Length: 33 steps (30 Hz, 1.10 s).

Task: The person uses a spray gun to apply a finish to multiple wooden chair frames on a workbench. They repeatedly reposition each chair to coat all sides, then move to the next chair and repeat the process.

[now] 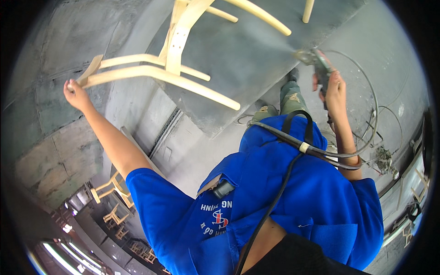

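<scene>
Chair frame (183, 68): pale bare wood, curved rails and legs, raised over a grey platform (238, 68) at upper centre.
Spray gun (316, 59): grey metal, nozzle aimed at the frame, mist leaving it; hoses (321, 151) trail back across the blue shirt (293, 201).
Left hand (75, 94): arm stretched out, fingers closed on the frame's end.
Right hand (334, 87): raised, wrapped tight round the gun's grip.

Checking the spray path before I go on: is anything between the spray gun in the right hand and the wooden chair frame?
Nothing visible. The right hand holds the spray gun apart from the chair frame, with only open air and mist between. The left hand grips the frame's far end, off that line.
</scene>
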{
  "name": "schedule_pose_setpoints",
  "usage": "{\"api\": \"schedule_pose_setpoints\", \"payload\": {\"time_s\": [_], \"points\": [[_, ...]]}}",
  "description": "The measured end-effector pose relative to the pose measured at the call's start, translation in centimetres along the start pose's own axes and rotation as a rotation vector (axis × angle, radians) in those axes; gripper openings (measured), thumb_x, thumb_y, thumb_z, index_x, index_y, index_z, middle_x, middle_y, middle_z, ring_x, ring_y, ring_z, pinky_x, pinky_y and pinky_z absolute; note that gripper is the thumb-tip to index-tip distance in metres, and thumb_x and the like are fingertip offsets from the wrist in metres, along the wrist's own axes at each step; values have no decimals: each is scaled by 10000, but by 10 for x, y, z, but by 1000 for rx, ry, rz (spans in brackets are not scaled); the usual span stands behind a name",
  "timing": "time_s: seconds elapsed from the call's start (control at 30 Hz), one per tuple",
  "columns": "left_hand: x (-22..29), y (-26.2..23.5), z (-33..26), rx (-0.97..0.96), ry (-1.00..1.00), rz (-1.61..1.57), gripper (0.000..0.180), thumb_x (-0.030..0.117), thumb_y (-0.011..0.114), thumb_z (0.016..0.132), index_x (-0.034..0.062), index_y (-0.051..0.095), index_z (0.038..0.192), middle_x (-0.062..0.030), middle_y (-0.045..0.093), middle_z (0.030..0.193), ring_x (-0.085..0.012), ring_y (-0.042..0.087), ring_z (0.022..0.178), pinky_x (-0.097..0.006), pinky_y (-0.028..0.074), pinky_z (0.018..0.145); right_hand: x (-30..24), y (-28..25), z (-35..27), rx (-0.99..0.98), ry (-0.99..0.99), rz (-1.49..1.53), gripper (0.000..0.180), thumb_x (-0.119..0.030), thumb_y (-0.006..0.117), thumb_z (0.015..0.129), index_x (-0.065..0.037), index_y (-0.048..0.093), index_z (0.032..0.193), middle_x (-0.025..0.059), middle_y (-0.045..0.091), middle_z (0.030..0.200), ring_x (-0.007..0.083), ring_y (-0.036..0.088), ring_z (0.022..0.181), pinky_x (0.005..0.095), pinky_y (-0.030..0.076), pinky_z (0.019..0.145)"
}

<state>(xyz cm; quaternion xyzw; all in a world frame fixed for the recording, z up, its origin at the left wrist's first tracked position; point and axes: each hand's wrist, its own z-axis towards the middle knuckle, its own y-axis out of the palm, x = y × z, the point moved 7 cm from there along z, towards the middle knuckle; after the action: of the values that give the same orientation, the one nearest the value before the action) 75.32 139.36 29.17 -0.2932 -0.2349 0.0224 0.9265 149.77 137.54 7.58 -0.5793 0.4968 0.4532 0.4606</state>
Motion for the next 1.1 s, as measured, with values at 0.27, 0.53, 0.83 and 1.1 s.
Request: {"api": "schedule_pose_setpoints", "payload": {"time_s": [0.27, 0.53, 0.83, 1.1], "points": [[18, -12, -14, 9, 46, 20, 513, 424, 667, 959, 55, 621, 1313, -167, 543, 1267, -264, 617, 1044, -375, 522, 877, -70, 115, 21, -403, -261, 42, 924, -810, 344, 938, -93, 510, 1498, -13, 594, 817, 32, 485, 641, 189, 283, 472], [20, -14, -18, 55, 31, 77, 547, 457, 669, 936, 76, 621, 1326, -184, 561, 1258, -288, 617, 1043, -394, 514, 902, -78, 73, 6, -113, -562, -217, 780, -702, 454, 978, -68, 607, 1406, 106, 677, 1283, 159, 662, 969, 300, 537, 838], [-10, 5, -8, 109, 141, -60, 522, 359, 656, 968, 28, 486, 1335, -257, 585, 1216, -354, 604, 1033, -451, 503, 913, -63, 163, -59, -1173, -577, -699, 795, -757, 550, 836, -190, 637, 1387, 132, 684, 817, 316, 661, 708, 418, 514, 659], [15, -21, -7, -71, 160, 46, 336, 255, 589, 1004, -42, 566, 1160, -248, 651, 985, -419, 635, 831, -493, 532, 814, -105, 229, -35, -1205, -906, -887, 774, -734, 585, 801, -242, 631, 1397, 83, 628, 691, 295, 653, 681, 409, 507, 620]]}}
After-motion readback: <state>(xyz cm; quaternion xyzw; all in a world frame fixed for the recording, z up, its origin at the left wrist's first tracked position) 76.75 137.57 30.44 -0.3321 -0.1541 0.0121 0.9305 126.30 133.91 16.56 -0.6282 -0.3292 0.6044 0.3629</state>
